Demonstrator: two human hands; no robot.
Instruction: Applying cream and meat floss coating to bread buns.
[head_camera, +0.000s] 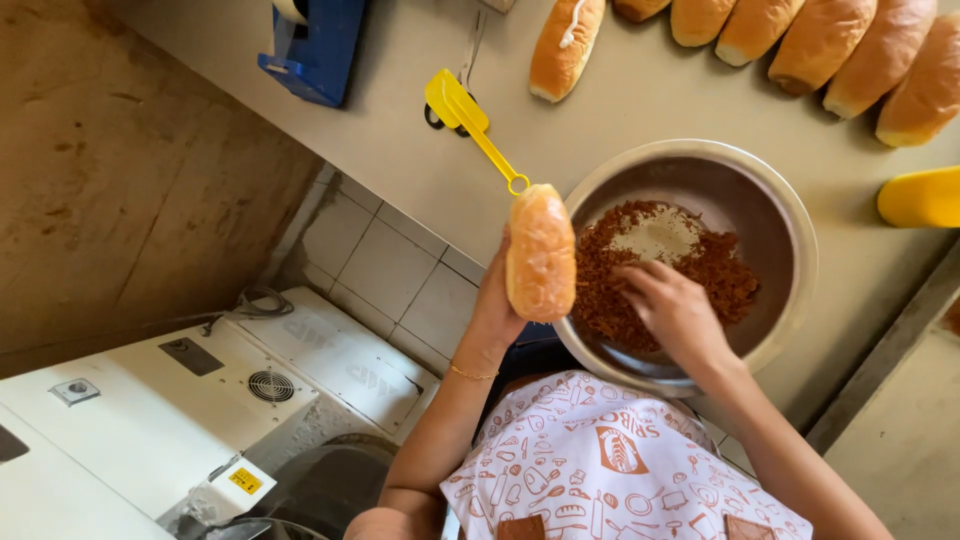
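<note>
A bun, upright, is gripped from behind by the left hand, just left of the bowl's rim. The right hand reaches into the bowl, fingers curled and pinching the brown shreds. Beyond the bowl on the table lie a yellow scoop, a row of buns and, farther left, a blue dispenser. A yellow object sits right of the bowl.

Hidden and cut-off items, head view

We note our left hand mostly behind the bun; our right hand's fingertips sunk in the brown shreds; the yellow bottle, blue tape dispenser and top bread rolls cropped by edges.
</note>
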